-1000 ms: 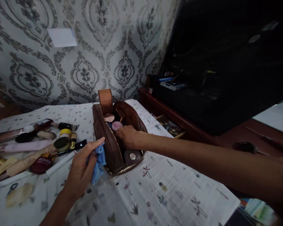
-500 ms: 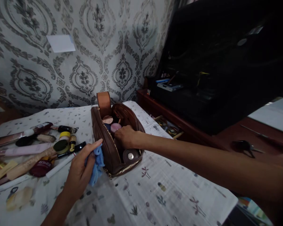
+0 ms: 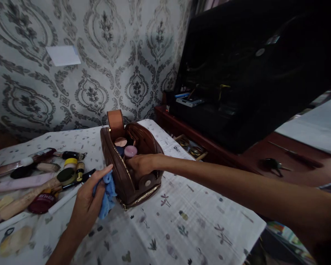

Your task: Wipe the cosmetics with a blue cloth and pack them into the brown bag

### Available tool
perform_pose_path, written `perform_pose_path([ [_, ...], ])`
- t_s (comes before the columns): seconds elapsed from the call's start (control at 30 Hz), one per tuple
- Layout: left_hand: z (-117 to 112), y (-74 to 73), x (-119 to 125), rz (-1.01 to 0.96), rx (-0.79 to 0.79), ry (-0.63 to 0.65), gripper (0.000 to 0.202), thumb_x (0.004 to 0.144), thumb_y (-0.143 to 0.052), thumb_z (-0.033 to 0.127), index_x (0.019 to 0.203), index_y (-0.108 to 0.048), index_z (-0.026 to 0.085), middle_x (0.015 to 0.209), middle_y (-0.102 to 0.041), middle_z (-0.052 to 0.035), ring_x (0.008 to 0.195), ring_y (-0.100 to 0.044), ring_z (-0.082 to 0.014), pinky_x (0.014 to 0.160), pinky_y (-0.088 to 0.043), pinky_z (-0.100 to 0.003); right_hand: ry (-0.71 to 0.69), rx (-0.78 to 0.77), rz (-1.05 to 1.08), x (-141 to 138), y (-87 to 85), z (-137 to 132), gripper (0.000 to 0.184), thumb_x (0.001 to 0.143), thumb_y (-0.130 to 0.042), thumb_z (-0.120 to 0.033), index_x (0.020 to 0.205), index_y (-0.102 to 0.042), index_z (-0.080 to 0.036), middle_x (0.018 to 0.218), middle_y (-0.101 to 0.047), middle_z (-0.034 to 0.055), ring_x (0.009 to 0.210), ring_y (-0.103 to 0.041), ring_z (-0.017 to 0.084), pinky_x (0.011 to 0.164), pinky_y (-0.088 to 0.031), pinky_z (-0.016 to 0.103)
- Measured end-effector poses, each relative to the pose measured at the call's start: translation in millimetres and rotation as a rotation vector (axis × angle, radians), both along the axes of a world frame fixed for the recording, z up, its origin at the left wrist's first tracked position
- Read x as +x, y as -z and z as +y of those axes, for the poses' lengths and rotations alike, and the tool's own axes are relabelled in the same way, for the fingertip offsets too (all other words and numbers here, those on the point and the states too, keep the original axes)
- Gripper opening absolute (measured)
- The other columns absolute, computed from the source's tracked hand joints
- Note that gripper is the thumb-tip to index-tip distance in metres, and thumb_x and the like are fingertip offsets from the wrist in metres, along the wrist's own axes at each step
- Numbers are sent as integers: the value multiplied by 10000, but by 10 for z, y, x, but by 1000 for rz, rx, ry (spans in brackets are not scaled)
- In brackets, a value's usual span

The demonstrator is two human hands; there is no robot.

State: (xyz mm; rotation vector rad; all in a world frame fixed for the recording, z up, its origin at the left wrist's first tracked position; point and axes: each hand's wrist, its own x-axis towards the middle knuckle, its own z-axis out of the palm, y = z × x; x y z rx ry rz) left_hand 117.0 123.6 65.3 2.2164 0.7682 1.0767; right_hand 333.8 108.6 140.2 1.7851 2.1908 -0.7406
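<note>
A brown zip-up makeup bag (image 3: 114, 162) stands unzipped on the patterned cloth, its tan strap (image 3: 115, 120) raised at the back. Inside it I see a pink round lid (image 3: 130, 151), a rose-gold round item (image 3: 120, 142) and something dark blue. My right hand (image 3: 143, 165) reaches down into the bag; its fingertips are hidden, so I cannot tell what they touch. My left hand (image 3: 89, 198) is closed on a crumpled blue cloth (image 3: 107, 197), its index finger pointing at the bag's left side.
Several cosmetics lie at left, among them a yellow-lidded jar (image 3: 71, 162), a dark red jar (image 3: 42, 201), a pink tube (image 3: 26, 182) and a powder puff (image 3: 16, 241). A black-screened television (image 3: 237, 81) stands at right, above a partly open drawer (image 3: 193, 149). Keys (image 3: 274, 165) and a screwdriver (image 3: 300, 154) lie near it.
My right hand has moved slightly lower and toward the bag's front. The whole view has shifted a little; my left hand still holds the blue cloth beside the bag.
</note>
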Motion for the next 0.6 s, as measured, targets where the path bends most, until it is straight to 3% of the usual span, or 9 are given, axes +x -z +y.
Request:
perform_pose_path([
  [0.13,9,16,-8,21,2,18,353,978,-466,292,1291,-623,247,1163,-694,-60,974,-684,-172,798,-542,-254,24,-34,-57,-20,-59,12,287,862,-582,-157,1111,-680,-53,1106,-726,178,980,-708,264,714,-554,279],
  [0.27,-2,13,-4,9,1,-9,351,976,-466,303,1269,-640,221,1196,-689,-72,1002,-678,-184,824,-536,-265,126,31,-69,-56,-119,9,317,840,-628,-114,1154,-658,-89,1172,-705,179,1057,-694,290,776,-568,309],
  [0.33,-10,10,1,-1,-2,-7,343,976,-467,301,1259,-645,222,1218,-683,-73,1061,-664,-191,886,-525,-278,152,94,-62,-57,-113,30,302,850,-627,-131,1147,-657,-90,1163,-702,192,1058,-694,305,798,-574,335],
  [0.5,-3,24,-3,-6,-16,1,331,978,-474,292,1259,-641,245,1255,-668,-56,1140,-636,-184,978,-497,-293,90,432,-105,-97,-30,212,353,912,-492,-83,1254,-578,-92,1315,-602,198,1167,-635,302,908,-553,409],
  [0.6,7,34,-7,5,-19,-9,335,976,-475,300,1259,-643,236,1237,-672,-60,1145,-633,-193,994,-496,-313,63,436,-128,-151,36,366,338,916,-509,-98,1245,-583,-124,1341,-559,180,1129,-652,276,875,-567,387],
])
